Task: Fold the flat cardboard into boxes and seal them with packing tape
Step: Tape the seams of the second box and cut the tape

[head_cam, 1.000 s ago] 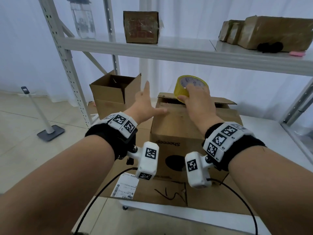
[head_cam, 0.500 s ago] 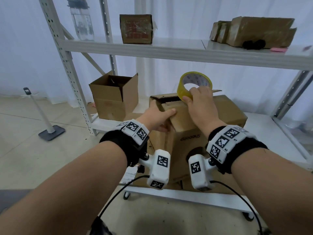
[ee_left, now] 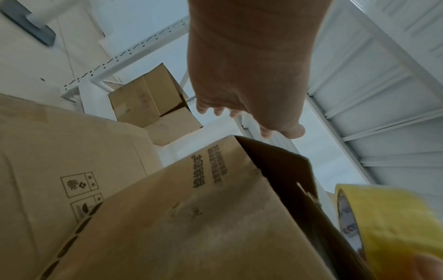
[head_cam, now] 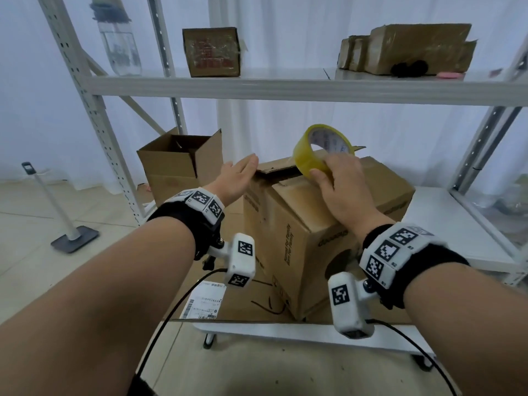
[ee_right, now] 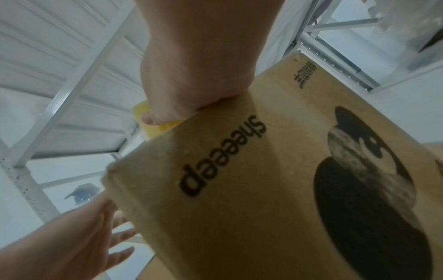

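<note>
A printed brown cardboard box (head_cam: 323,224) stands on flat cardboard on a low white shelf, turned with one corner toward me; its top flaps are partly lifted at the far left. My right hand (head_cam: 340,187) rests on the box top and grips a yellow roll of packing tape (head_cam: 320,151) held upright on the flap seam. My left hand (head_cam: 238,177) is flat with straight fingers beside the box's upper left edge, by the raised flap (head_cam: 274,168). In the left wrist view the left hand (ee_left: 249,98) hovers past the box (ee_left: 191,217), with the tape roll (ee_left: 388,223) at the lower right.
An open-topped box (head_cam: 180,164) sits at the back left of the low shelf. The upper shelf (head_cam: 285,87) carries a small box, larger boxes and a water bottle (head_cam: 120,38). A shipping label (head_cam: 204,301) lies on the flat cardboard. A floor stand (head_cam: 65,227) is at the left.
The box has been turned so a corner faces me. My left hand let go of the box's front edge and now lies flat at the upper left flap. The right hand kept the tape roll.
</note>
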Demonstrator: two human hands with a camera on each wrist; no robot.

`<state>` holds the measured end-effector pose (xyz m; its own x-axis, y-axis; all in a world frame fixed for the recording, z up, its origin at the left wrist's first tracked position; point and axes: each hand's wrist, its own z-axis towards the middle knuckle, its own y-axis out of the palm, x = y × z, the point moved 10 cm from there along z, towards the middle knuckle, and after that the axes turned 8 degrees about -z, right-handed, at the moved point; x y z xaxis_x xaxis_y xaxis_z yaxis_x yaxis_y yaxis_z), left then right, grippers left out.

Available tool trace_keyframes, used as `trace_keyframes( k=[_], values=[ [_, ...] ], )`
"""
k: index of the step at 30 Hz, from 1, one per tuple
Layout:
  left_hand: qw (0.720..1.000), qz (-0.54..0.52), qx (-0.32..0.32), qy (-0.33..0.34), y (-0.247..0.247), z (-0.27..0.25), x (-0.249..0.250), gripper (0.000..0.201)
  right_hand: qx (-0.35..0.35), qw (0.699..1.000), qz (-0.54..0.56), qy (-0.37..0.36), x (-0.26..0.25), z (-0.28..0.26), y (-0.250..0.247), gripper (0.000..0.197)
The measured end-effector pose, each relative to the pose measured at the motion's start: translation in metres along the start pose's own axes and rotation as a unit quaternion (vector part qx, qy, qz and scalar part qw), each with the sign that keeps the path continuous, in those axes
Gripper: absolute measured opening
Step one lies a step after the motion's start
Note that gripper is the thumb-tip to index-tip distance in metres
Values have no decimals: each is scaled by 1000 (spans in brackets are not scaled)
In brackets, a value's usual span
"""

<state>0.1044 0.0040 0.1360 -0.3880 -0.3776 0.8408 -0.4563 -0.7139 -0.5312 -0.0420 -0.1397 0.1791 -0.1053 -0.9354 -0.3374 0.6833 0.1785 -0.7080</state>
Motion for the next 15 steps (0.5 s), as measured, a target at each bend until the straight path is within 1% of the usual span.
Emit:
trace_keyframes(
  k=[3, 8, 11, 15],
  values=[
    [1000, -21, -19, -10, 13, 12, -2, 58, 16, 1000, -3, 0, 2, -1, -2, 25],
    [994, -103, 30, -36, 14, 21, -12, 50, 68, 997, 13, 19, 0, 1, -9, 26],
    [994, -99, 19, -45, 20, 20, -21, 52, 68, 997, 13, 28, 2, -2, -6, 27],
    [996, -81, 10, -31, 22, 19, -28, 50, 77, 996, 30, 37, 6, -5, -6, 30]
  ],
)
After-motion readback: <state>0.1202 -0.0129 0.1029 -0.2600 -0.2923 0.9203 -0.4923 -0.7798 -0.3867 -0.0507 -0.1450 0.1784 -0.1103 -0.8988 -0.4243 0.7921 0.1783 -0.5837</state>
